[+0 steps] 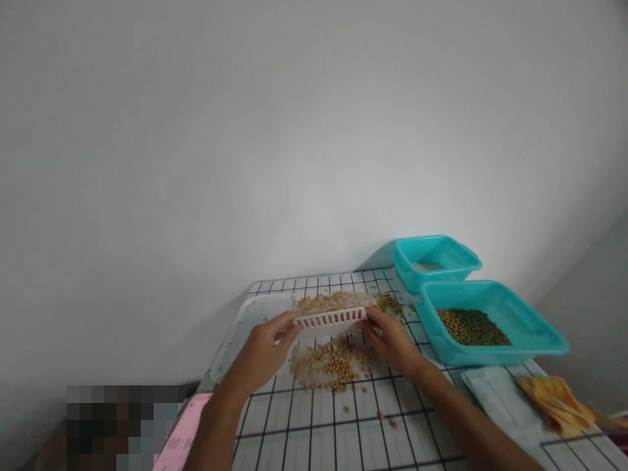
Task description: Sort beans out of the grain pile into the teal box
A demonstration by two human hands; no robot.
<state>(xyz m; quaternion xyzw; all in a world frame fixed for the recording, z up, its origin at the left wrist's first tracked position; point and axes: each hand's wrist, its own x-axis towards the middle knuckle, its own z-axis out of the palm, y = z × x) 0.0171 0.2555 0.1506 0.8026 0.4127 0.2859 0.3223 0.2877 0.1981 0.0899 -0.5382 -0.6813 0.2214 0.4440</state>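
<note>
A small white slotted plastic basket (331,319) is held tilted over the table between my two hands. My left hand (267,340) is closed on its left end, thumb in front. On its right end my right hand (390,333) is closed in the same way. Yellow beans (338,363) mixed with pale grains lie scattered on the table in front of the basket. Another spread of beans and grains (338,301) lies behind it. What the basket contains, if anything, is hidden from me.
A teal tub (534,330) of green and yellow beans stands at right, with another teal tub (407,275) behind it. A clear plastic lid or tray (240,327) lies at left. A white packet (500,396) and yellow cloth (559,402) lie front right on the gridded tablecloth (294,432).
</note>
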